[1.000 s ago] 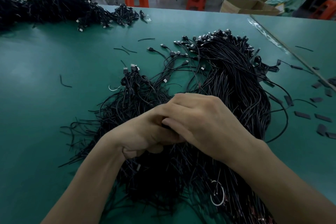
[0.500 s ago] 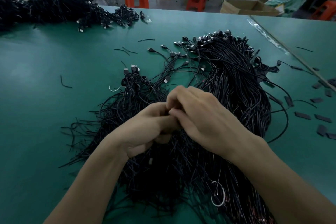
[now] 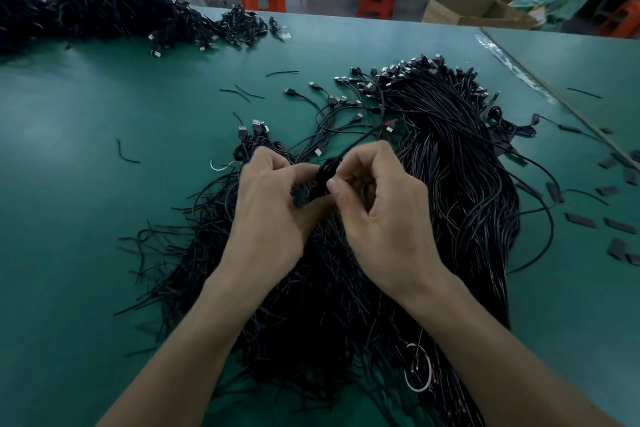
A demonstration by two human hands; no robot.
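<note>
Cable heap (image 3: 460, 163): a broad mass of thin black cables on the green table (image 3: 86, 204), with plugs fanned out at its far end. Every place below is given from this heap.
Small coil (image 3: 325, 174): a tight black bundle of cable, held just above the middle of the heap, between the two hands.
Left hand (image 3: 273, 208): fingers curled, with thumb and forefinger pinching the coil's left side.
Right hand (image 3: 384, 218): fingers curled in, thumb tip pressed on the coil's right side. It seems to hold a strand too, though blur makes that hard to tell.
Loose end (image 3: 367, 137): one strand runs from the coil toward the heap's far end and finishes in a reddish tip.
Change in the hands: a second ago the right hand lay over the left, low on the heap's near half, hiding whatever they held. Half a second ago they were still clasped. Now they have lifted, moved toward the heap's far end and parted, so the coil shows between them.
Change in the heap: none that shows.
White ring (image 3: 418, 371): on the heap's near right part, where it was before.
USB plugs (image 3: 254, 126): at the heap's left edge, just beyond the left hand.
Flat black pieces (image 3: 581, 219): scattered on the table to the right of the heap.
Second heap (image 3: 104, 10): far off to the left, beyond the main heap.
</note>
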